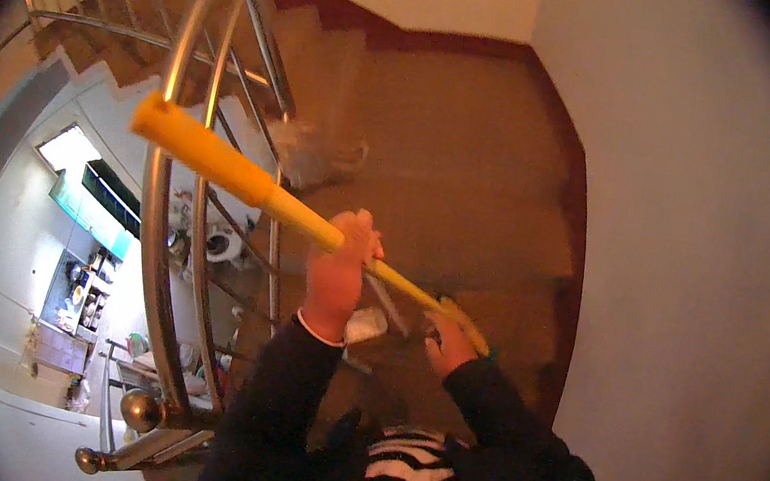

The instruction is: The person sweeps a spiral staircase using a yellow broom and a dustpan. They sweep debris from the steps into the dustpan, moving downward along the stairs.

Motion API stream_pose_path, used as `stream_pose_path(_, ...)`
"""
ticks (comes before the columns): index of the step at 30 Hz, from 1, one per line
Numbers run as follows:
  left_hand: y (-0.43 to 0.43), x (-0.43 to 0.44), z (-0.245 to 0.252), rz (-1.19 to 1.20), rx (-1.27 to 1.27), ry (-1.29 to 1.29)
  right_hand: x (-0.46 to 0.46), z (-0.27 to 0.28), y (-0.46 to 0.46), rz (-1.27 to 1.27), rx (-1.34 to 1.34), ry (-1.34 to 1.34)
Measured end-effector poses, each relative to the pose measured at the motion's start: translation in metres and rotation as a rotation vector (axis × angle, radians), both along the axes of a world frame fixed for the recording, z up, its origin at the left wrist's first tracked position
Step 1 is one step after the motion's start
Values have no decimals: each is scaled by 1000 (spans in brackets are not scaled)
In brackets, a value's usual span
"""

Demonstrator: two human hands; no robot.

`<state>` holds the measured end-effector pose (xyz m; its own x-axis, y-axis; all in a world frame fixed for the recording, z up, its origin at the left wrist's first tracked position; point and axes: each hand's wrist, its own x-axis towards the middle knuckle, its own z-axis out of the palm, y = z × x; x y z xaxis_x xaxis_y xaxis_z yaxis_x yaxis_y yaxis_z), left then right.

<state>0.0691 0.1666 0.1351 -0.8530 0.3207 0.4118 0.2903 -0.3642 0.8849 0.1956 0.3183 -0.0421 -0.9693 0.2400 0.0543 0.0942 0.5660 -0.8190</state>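
Note:
A long yellow pole (299, 216) with a thicker orange-yellow grip end (204, 150) slants across the view, its thick end raised over the metal stair railing. My left hand (344, 264) grips the pole around its middle. Lower down to the right, my right hand (452, 340) is closed on the thinner part, near the far end by my sleeve. Something green shows at that end; what it is cannot be told. Below my left hand a white roll-like object (366, 325) lies by the steps, beside a thin pale strip (386, 304).
Brown stairs (461, 229) with a dark red skirting turn beside a plain wall (692, 286). The curved metal railing (157, 244) runs along the left, with a ball-ended post (141, 411). A clear plastic bag (308, 154) lies near its bars. A lit room with shelves shows below.

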Motion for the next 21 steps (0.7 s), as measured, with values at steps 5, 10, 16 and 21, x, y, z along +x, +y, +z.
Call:
stream_pose_path(5, 36, 7, 23, 54, -47, -48, -5, 55, 22, 271, 404, -75)
stream_pose_path(10, 108, 21, 41, 29, -155, -14, -33, 83, 26, 712, 1556, 256)
stream_pose_path(16, 188, 53, 20, -33, -125, 365, -65, 60, 132, 212, 1317, -210)
stream_pose_path(21, 130, 14, -92, 177, -204, 407, -20, 41, 206, 3, 1160, -742)
